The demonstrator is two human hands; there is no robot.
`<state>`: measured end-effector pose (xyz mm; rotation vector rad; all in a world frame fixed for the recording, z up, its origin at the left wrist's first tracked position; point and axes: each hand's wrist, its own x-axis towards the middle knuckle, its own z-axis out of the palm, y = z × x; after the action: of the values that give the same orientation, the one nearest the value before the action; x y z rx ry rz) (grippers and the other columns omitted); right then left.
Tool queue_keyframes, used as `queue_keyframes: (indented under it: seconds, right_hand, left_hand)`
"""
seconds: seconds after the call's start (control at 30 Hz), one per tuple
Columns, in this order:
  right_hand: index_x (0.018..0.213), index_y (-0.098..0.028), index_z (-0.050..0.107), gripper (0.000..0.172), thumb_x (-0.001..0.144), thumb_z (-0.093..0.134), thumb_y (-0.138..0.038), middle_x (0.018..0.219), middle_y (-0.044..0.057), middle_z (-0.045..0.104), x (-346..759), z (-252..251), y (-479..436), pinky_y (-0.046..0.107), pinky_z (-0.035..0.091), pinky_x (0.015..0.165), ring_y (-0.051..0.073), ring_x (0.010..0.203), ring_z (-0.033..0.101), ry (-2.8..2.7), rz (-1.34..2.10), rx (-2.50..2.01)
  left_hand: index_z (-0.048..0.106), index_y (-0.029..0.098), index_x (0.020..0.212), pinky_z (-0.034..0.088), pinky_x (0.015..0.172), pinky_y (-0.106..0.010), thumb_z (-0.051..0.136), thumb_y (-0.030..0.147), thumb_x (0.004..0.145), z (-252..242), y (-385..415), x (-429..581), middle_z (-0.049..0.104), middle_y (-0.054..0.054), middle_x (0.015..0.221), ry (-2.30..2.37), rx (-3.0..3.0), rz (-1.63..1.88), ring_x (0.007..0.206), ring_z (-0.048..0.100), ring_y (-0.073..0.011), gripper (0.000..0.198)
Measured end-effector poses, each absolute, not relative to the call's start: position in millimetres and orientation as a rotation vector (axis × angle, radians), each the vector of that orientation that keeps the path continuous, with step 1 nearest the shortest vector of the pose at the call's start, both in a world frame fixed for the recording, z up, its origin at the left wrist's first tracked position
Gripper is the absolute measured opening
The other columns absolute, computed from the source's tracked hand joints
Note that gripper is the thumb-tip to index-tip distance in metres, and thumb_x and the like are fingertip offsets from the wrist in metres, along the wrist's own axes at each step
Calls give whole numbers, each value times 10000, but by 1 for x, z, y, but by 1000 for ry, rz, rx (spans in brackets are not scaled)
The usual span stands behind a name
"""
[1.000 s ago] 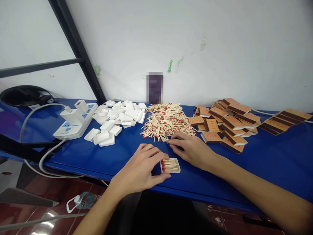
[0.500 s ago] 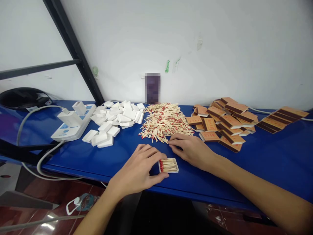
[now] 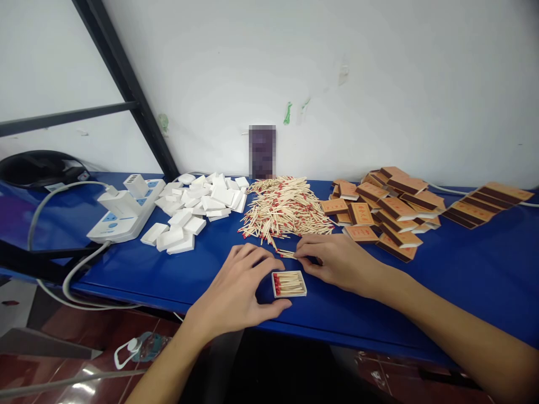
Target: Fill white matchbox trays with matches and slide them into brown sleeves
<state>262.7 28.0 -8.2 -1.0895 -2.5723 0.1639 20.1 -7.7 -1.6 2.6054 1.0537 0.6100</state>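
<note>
A small white matchbox tray (image 3: 289, 294) lies on the blue table, filled with a layer of red-tipped matches. My left hand (image 3: 248, 286) is beside it, thumb and fingers spread around its left end without closing on it. Just above the tray, my right hand (image 3: 326, 255) pinches a few matches (image 3: 286, 254) by their plain ends, their red heads pointing left. Behind both hands rises a heap of loose matches (image 3: 286, 205).
To the left are a pile of white matchbox trays (image 3: 202, 202) and a white power strip (image 3: 135, 219) with chargers and cables. Orange matchbox sleeves (image 3: 387, 202) are piled at the right, with a row of flattened sleeves (image 3: 488, 205) beyond. A dark blurred object (image 3: 263, 151) leans on the wall.
My right hand has drawn a few matches away from the heap's front edge, toward the tray. My left fingers have lifted slightly off the tray and opened.
</note>
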Motion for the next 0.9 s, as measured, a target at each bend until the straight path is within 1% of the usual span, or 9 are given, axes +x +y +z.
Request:
queue_keyframes:
  seconds: [0.07,0.13,0.2,0.3,0.37,0.47,0.6,0.73,0.9]
  right_hand:
    - [865,-194,703,193,873,533,-102,888,27,716,262,-9,27,255,398,613,146,725,636,-2561,187,-1053]
    - [866,-189,681,177,879,526,-104,876,28,707,260,-11,27,246,408,628,144,741,634,-2543,231,-1015]
    - [879,-185,654,143,879,532,-113,857,24,695,258,-12,27,238,411,629,133,706,618,-2511,255,-1004]
    - [917,-188,606,97,855,568,-125,778,-9,667,256,-14,27,227,375,566,105,567,552,-2451,245,-1071]
    - [955,-195,574,136,838,584,-127,701,-41,632,255,-15,26,223,343,530,96,504,512,-2428,252,-1112]
    - [967,-208,548,156,835,580,-131,643,-66,591,255,-14,25,218,327,521,96,486,503,-2421,266,-1116]
    - [903,-215,551,102,837,568,-138,669,-55,598,255,-14,25,221,329,531,95,505,499,-2419,228,-1091]
    - [878,-207,555,104,828,541,-117,777,-18,639,256,-15,27,228,355,568,109,599,546,-2441,211,-1056]
    - [906,-204,573,122,833,535,-115,834,3,657,258,-18,27,240,373,604,131,692,579,-2438,193,-1021]
  left_hand:
    - [573,239,1153,356,985,-425,775,445,764,0,-8,21,602,-43,1216,1112,2590,628,1121,504,-265,484]
    - [549,231,1169,355,986,-436,758,447,760,1,-8,22,585,-56,1253,1141,2569,636,1146,493,-278,507]
    - [529,223,1138,358,973,-429,719,424,793,2,-8,22,594,-56,1235,1147,2546,632,1137,493,-271,442]
    - [504,220,1075,351,965,-411,671,371,837,2,-9,22,619,-35,1172,1144,2519,626,1106,496,-251,327]
    - [495,218,1048,342,968,-405,655,349,850,3,-9,22,626,-23,1142,1139,2513,628,1089,498,-241,286]
    - [498,214,1020,340,956,-401,640,345,861,3,-9,21,637,-17,1102,1128,2523,629,1062,508,-236,250]
    - [511,211,972,344,923,-397,627,356,874,3,-8,22,653,-11,1032,1132,2543,631,1016,523,-233,209]
    - [513,210,941,348,896,-391,621,355,881,3,-9,21,658,-12,1009,1147,2549,659,979,532,-227,190]
    - [511,219,944,336,968,-391,623,334,884,4,-11,20,649,-13,1177,1050,2568,619,1099,510,-236,172]
